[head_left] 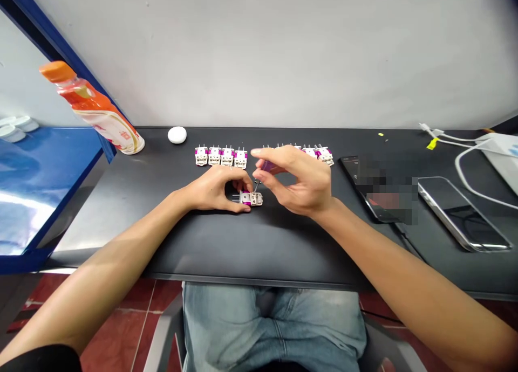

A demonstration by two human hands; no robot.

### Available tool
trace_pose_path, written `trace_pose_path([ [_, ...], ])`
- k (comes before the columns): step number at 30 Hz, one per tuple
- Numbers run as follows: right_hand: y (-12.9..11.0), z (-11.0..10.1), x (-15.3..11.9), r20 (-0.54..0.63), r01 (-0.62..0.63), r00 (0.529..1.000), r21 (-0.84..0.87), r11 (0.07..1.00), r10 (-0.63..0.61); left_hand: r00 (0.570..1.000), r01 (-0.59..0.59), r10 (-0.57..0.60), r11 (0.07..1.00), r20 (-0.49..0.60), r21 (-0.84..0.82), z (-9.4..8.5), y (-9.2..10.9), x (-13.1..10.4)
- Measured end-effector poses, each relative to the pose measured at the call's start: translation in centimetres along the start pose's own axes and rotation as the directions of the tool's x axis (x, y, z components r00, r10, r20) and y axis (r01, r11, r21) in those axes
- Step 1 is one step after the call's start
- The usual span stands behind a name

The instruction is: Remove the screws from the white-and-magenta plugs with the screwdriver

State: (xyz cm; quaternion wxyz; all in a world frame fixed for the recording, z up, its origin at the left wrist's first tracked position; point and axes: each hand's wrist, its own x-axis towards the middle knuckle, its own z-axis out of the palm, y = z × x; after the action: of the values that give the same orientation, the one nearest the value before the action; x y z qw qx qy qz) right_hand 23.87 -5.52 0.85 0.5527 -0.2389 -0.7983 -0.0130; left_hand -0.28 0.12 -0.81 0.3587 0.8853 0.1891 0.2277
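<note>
My left hand (220,188) rests on the dark table, thumb and fingers closed around a small white and purple plug (251,198) that lies on its side, prongs toward my palm. Above it, my right hand (301,180) pinches the purple handle of a small screwdriver (267,166). Its thin metal shaft slants down to the plug's right part; whether the tip touches a screw is too small to tell. Behind my hands stands a row of similar plugs (220,156), prongs up. More plugs (324,155) continue to the right, partly hidden by my right hand.
An orange-capped bottle (101,113) and a white round object (177,135) stand at the back left. To the right lie a black phone (356,183), a second phone (465,213) and white cables (465,167). A wall (283,54) borders the table's back edge.
</note>
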Motion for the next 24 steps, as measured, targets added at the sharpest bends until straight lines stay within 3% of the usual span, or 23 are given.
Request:
trace_pose_path([
  [3,0.11,0.03,-0.09,0.047,-0.005,0.999,0.027,1.000,0.003,1.000,0.004,-0.004,1.000,0.010,0.000,-0.01,-0.07,-0.04],
  [7,0.05,-0.13,-0.11,-0.015,0.025,1.000,-0.009,1.000,-0.025,1.000,-0.006,0.006,1.000,-0.007,0.019,-0.03,-0.25,-0.12],
  [12,-0.08,-0.18,-0.30,0.136,-0.111,0.986,0.102,0.989,0.097,1.000,0.002,-0.003,0.998,0.017,0.057,-0.43,-0.27,-0.19],
  [16,-0.09,-0.08,-0.44,0.055,-0.032,0.998,0.089,0.996,0.027,1.000,-0.014,0.010,0.988,0.029,0.154,-0.84,-0.17,-0.25],
  [20,-0.21,-0.01,-0.40,0.125,-0.045,0.992,0.123,0.991,0.030,0.999,-0.015,0.009,0.986,0.039,0.163,-0.88,-0.20,-0.29],
  [24,-0.09,0.05,-0.39,0.028,0.043,0.999,0.025,0.999,-0.043,0.999,-0.010,0.004,0.984,0.033,0.179,-0.83,-0.16,-0.21],
])
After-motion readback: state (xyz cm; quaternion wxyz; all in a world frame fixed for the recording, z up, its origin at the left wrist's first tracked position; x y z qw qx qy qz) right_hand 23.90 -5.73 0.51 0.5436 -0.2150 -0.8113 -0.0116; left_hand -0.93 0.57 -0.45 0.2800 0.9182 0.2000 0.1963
